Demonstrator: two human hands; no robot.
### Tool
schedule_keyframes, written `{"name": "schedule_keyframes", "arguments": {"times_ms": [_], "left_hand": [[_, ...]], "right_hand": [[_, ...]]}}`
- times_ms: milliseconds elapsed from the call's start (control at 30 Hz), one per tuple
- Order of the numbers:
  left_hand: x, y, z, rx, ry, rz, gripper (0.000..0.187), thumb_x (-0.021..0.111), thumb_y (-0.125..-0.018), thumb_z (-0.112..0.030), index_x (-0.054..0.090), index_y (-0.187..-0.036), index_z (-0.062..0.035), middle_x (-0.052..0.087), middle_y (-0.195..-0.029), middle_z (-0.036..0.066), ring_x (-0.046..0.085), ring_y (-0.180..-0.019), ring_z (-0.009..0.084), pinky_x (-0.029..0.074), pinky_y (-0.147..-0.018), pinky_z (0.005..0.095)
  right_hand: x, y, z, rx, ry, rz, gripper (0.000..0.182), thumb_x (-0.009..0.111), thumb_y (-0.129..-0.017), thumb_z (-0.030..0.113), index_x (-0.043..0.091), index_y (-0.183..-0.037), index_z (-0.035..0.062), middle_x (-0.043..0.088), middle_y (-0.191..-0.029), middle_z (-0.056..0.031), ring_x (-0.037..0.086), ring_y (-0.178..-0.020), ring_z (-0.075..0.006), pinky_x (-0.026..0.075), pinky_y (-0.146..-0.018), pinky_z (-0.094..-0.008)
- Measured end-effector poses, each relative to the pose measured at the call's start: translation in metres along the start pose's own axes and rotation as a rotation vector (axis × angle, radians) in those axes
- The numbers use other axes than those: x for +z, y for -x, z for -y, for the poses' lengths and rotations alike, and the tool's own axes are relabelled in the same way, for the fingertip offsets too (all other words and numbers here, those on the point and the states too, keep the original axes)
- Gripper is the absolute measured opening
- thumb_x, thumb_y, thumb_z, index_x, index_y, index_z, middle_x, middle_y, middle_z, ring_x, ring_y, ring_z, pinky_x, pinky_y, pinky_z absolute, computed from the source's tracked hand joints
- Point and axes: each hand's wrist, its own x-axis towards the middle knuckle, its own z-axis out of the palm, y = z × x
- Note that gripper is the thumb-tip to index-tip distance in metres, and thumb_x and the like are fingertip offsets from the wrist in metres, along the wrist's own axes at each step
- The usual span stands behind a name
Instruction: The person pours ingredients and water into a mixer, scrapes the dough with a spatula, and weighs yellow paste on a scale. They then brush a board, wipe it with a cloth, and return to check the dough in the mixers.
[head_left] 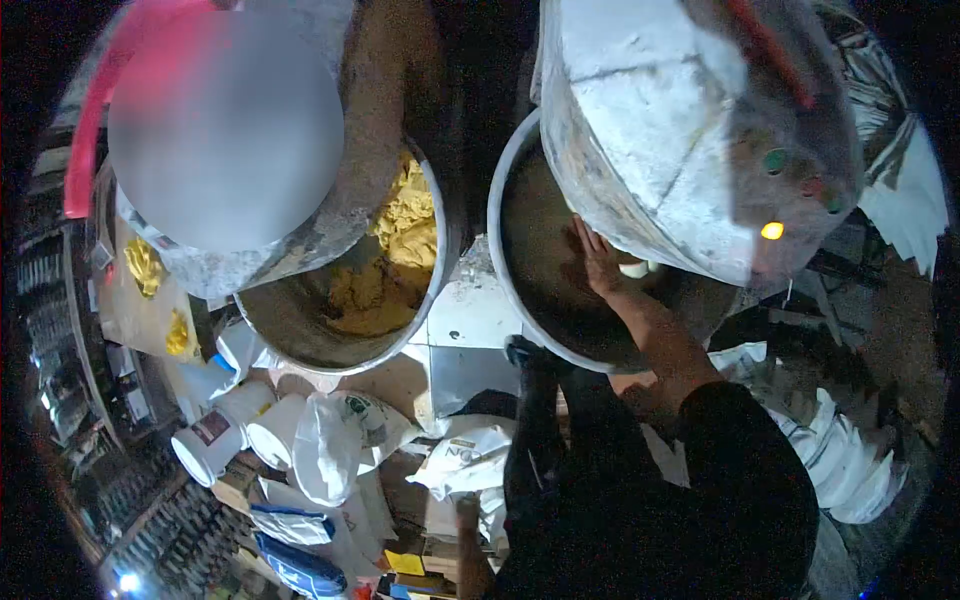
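Observation:
My right hand (597, 262) reaches down into the large round metal mixer bowl (512, 285) on the right. Its fingers are stretched out and it grips nothing that shows. Just beside the palm is a small white lump (637, 268), partly hidden under the mixer head (650, 130). The inside of this bowl looks dark brown. My left hand (467, 510) hangs low near a white printed sack (465, 455), its fingers too dark and small to make out.
A second mixer bowl (440, 250) on the left holds crumbly yellow dough (405, 225). White buckets (210, 445) and several sacks (330, 450) stand below it. More white sacks (845, 460) lie at right. Yellow pieces (143, 265) rest on a board at far left.

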Motion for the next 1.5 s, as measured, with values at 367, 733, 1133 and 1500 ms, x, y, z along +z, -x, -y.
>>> {"name": "schedule_keyframes", "arguments": {"times_ms": [367, 733, 1133, 1500], "left_hand": [[0.048, 0.096, 0.066, -0.176, 0.544, 0.005, 0.035, 0.056, -0.084, -0.026, 0.046, -0.112, -0.0086, 0.054, -0.098, 0.011, 0.058, -0.078, 0.0236, 0.047, -0.062, 0.0334], [0.064, 0.094, 0.106, -0.064, 0.328, 0.013, 0.044, 0.055, -0.084, -0.033, 0.041, -0.119, -0.0096, 0.05, -0.108, 0.013, 0.057, -0.083, 0.03, 0.048, -0.068, 0.0422], [0.066, 0.032, 0.052, 0.129, 0.497, 0.032, 0.034, 0.058, -0.078, -0.03, 0.051, -0.105, -0.0102, 0.054, -0.086, 0.007, 0.057, -0.072, 0.0219, 0.047, -0.06, 0.0363], [0.064, 0.062, 0.013, 0.201, 0.466, -0.131, 0.036, 0.056, -0.081, -0.035, 0.046, -0.106, -0.0109, 0.053, -0.085, 0.004, 0.056, -0.071, 0.0188, 0.045, -0.057, 0.0311]], "right_hand": [[0.026, 0.051, 0.026, 0.797, 1.532, 0.648, 0.054, 0.054, -0.079, 0.023, 0.039, -0.129, 0.0072, 0.009, -0.144, -0.0135, 0.014, -0.131, -0.0334, 0.014, -0.104, -0.0505], [-0.011, 0.086, 0.053, 0.339, 1.893, 0.734, 0.057, 0.051, -0.083, 0.032, 0.033, -0.132, 0.0103, 0.022, -0.139, -0.017, 0.024, -0.127, -0.0349, 0.024, -0.101, -0.0453], [0.283, -0.022, 0.418, -0.77, 1.722, 0.024, 0.02, 0.058, -0.073, 0.013, 0.06, -0.091, 0.0036, 0.06, -0.09, -0.0167, 0.059, -0.083, -0.032, 0.047, -0.073, -0.0402], [0.327, -0.034, 0.425, -0.856, 2.137, 0.09, 0.025, 0.053, -0.07, 0.006, 0.058, -0.094, -0.0005, 0.057, -0.093, -0.0213, 0.056, -0.089, -0.0345, 0.046, -0.075, -0.0429]]}}
